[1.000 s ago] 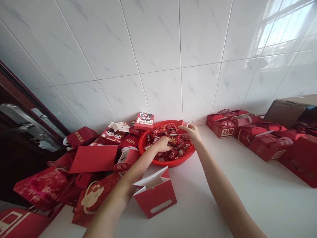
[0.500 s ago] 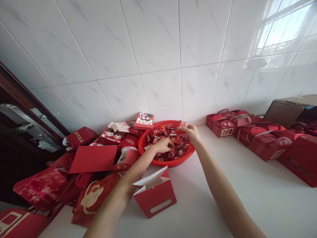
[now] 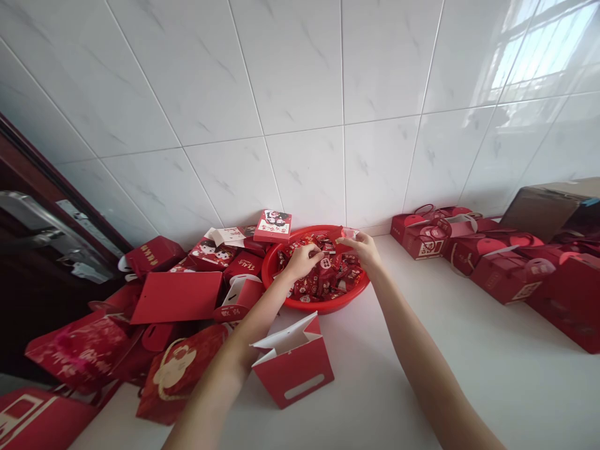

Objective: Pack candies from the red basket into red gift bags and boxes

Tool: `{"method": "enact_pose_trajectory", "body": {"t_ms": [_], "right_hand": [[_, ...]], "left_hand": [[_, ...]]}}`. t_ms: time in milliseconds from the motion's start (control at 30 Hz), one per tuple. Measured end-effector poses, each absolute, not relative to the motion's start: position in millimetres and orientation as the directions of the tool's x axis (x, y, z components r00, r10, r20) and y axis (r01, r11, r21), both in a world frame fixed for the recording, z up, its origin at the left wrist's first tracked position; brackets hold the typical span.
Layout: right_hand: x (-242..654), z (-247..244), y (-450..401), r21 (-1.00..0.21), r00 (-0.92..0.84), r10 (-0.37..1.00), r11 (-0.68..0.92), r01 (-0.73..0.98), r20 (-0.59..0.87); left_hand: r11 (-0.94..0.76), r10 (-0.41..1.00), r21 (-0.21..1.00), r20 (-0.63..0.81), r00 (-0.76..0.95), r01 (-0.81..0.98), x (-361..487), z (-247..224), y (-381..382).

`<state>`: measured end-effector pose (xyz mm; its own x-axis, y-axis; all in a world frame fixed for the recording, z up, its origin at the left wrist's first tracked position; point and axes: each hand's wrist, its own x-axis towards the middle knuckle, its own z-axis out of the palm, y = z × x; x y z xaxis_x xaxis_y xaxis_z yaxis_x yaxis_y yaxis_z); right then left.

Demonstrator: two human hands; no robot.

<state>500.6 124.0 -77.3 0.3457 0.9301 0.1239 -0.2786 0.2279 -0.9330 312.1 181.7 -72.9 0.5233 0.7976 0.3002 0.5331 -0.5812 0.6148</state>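
A round red plastic basket (image 3: pixel 340 306) is filled with small red wrapped candies (image 3: pixel 307 287). Over its left half, my left hand (image 3: pixel 304 260) has its thumb and fingers pinched together. What lies between those fingertips blends into the red wrappers behind. My right hand (image 3: pixel 364 249) is closed at the basket's right rim, gripping wrapped candies, with a pinkish, partly clear packet (image 3: pixel 349 233) above the fingers. Nearer to me stands a red paper gift bag (image 3: pixel 300 369), its white-lined top open and a white slot in its front. My left forearm passes beside it.
Red gift boxes (image 3: pixel 175 297) and bags are heaped at the left, with a printed box (image 3: pixel 272 225) against the basket. More handled red boxes (image 3: pixel 419 236) line the right side. A brown carton (image 3: pixel 544 212) sits behind them, below the tiled wall (image 3: pixel 304 169).
My left hand has come up and slightly away from me out of the candy pile, fingers still pinched. My right hand stays nearly in place with its candies.
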Motion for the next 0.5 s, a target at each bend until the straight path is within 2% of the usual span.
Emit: {"method": "enact_pose_trajectory", "body": {"t_ms": [300,500], "right_hand": [[500.9,-76.9,122.3,-0.927,0.361,0.927,0.221,-0.302,0.104],[500.6,-75.8,122.2,-0.938,0.355,0.929,0.213,-0.274,0.107]], "left_hand": [[-0.353,0.932,0.699,0.324,0.164,0.622,303.3,-74.1,190.7],[-0.256,0.957,0.743,0.283,0.057,0.618,300.4,-76.0,195.7]]}}
